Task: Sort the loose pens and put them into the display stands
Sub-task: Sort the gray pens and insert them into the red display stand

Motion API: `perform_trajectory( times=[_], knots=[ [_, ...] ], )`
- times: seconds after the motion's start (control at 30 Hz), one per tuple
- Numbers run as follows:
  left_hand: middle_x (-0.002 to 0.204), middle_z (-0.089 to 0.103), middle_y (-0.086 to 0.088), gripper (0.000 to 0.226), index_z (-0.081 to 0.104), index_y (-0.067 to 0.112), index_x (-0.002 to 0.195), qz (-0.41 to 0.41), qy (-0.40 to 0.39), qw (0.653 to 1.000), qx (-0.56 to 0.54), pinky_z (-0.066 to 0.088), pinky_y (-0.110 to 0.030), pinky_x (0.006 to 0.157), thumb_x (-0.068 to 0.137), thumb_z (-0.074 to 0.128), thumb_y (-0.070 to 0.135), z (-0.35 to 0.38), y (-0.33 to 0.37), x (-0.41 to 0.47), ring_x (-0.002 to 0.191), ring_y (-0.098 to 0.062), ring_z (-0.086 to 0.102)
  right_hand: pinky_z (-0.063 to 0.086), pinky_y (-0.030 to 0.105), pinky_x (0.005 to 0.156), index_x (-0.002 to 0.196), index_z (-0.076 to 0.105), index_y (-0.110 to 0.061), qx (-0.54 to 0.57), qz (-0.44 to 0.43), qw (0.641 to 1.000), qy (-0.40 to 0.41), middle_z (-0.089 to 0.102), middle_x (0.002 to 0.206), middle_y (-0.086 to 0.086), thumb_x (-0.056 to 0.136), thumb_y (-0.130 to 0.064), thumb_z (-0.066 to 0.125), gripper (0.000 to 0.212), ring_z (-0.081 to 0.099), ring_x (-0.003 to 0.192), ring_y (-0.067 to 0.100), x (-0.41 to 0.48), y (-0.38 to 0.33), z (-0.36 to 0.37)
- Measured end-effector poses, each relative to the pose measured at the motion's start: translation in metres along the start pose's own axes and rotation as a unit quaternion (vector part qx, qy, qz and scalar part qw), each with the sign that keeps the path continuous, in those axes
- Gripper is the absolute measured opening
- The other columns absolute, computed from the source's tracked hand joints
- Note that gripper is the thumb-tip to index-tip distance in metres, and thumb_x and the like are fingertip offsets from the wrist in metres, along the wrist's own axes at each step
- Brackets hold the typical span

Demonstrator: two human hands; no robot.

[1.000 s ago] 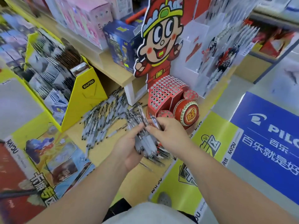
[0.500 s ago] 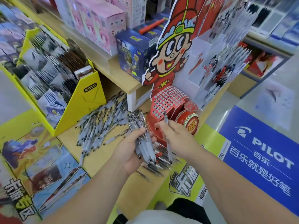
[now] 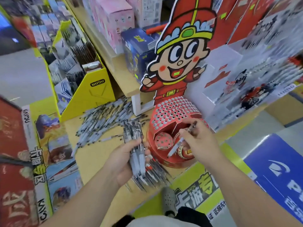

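Head view: wooden shelf (image 3: 77,154) hemmed by a yellow box (image 3: 96,94) on the left, a white post (image 3: 136,104) under the upper board behind, and a red stand (image 3: 172,112) at right. The stand sits close to the shelf's front edge, which runs diagonally under both forearms. A patch of bare wood lies between the box and the left hand (image 3: 122,164).

The left hand is wrapped round a thick bundle (image 3: 134,136) of grey pens, tips toward the person, just left of the stand. The right hand (image 3: 201,145) pinches one pen (image 3: 176,145), tilted tip-down over the stand's lower front; contact with the stand is unclear.

The stand's domed top is a field of holes, none visibly filled. Loose pens (image 3: 101,118) lie heaped between box and post, more (image 3: 152,177) under the bundle. The box holds upright card packs. A white rack (image 3: 255,79) at right carries rows of pens, blurred.
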State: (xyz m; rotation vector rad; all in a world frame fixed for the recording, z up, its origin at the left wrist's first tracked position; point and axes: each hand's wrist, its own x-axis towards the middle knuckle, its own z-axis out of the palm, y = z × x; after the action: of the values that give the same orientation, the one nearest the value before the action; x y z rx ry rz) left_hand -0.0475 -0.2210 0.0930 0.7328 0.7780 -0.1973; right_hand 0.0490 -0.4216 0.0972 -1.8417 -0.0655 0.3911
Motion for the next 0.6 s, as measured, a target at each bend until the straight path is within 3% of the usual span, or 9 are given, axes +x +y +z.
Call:
perform_trajectory(
  times=[0.07,0.13,0.27,0.4,0.5,0.6],
  knots=[
    [0.086,0.070,-0.015,0.012,0.066,0.002,0.096,0.010,0.035,0.999,-0.015,0.058,-0.033,0.054,0.097,0.059,0.012,0.012,-0.011,0.000,0.059,-0.023,0.064,0.056,0.037,0.059,0.105,0.057,-0.035,0.006,-0.022,1.000,-0.006,0.068,0.078,0.011,0.094,-0.010,0.067,0.029,0.063,0.055,0.016,0.010,0.004,-0.015],
    [0.085,0.070,-0.014,0.010,0.063,0.004,0.098,0.026,0.066,0.997,-0.038,0.057,-0.032,0.052,0.098,0.058,0.012,0.020,-0.022,0.002,0.059,-0.023,0.062,0.059,0.043,0.065,0.103,0.053,-0.045,-0.009,-0.048,0.999,-0.018,0.068,0.075,0.003,0.093,-0.014,0.069,0.036,0.068,0.058,0.018,0.020,0.009,-0.027],
    [0.081,0.071,-0.011,0.012,0.061,0.003,0.103,0.052,0.096,0.991,-0.072,0.056,-0.034,0.054,0.101,0.056,0.015,0.031,-0.037,0.000,0.065,-0.025,0.060,0.059,0.047,0.077,0.102,0.048,-0.042,-0.071,-0.095,0.991,-0.055,0.072,0.078,-0.002,0.101,-0.027,0.055,0.017,0.071,0.067,0.015,0.036,0.014,-0.036],
    [0.088,0.071,-0.011,0.017,0.063,0.002,0.107,0.072,0.125,0.987,-0.076,0.058,-0.036,0.059,0.099,0.060,0.017,0.032,-0.045,-0.004,0.069,-0.025,0.065,0.058,0.049,0.080,0.099,0.051,-0.047,-0.121,-0.127,0.980,-0.093,0.071,0.083,-0.006,0.104,-0.033,0.046,0.016,0.071,0.077,0.011,0.049,0.011,-0.028],
    [0.089,0.071,-0.012,0.020,0.064,0.001,0.110,0.086,0.141,0.983,-0.085,0.058,-0.034,0.057,0.099,0.060,0.018,0.031,-0.047,-0.007,0.070,-0.025,0.067,0.055,0.043,0.078,0.105,0.057,-0.033,-0.200,-0.177,0.957,-0.116,0.070,0.086,-0.006,0.104,-0.035,0.048,0.009,0.068,0.082,0.013,0.059,0.006,-0.020],
    [0.089,0.071,-0.011,0.015,0.063,0.004,0.106,0.098,0.146,0.980,-0.095,0.057,-0.034,0.055,0.099,0.060,0.017,0.031,-0.047,-0.009,0.070,-0.025,0.066,0.044,0.021,0.065,0.106,0.063,-0.019,-0.256,-0.218,0.934,-0.123,0.063,0.078,-0.010,0.103,-0.031,0.052,0.016,0.060,0.072,0.006,0.064,0.004,-0.015]
  ],
)
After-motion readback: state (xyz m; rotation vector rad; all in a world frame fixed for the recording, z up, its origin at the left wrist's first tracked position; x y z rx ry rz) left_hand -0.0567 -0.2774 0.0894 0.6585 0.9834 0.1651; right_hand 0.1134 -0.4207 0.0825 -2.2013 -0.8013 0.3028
